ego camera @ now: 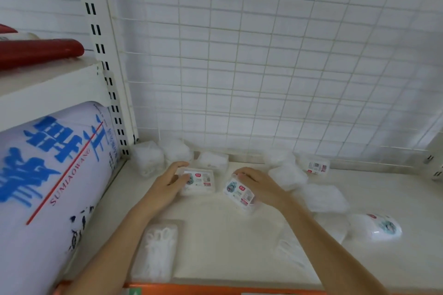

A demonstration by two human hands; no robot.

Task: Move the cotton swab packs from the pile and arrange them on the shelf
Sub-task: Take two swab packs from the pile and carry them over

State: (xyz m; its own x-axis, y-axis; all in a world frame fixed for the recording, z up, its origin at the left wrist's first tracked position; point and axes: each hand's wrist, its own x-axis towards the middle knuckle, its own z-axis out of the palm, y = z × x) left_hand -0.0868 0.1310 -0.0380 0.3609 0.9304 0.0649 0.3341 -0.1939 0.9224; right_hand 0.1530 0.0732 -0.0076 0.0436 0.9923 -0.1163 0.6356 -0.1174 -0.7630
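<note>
- My left hand (171, 181) curls over one labelled swab pack (200, 182) lying flat on the shelf (215, 235).
- My right hand (257, 185) grips a second, tilted pack (239, 193).
- Roughly ten more packs lie scattered around.

Both forearms reach forward, left hand (170, 181) and right hand (257, 183) each in a curled grip.

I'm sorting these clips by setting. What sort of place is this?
Probably a shop aisle or stockroom: a white slotted metal shelf upright, a white wire-grid back panel, and many identical small clear plastic cotton swab packs lying on the white shelf board.
</note>
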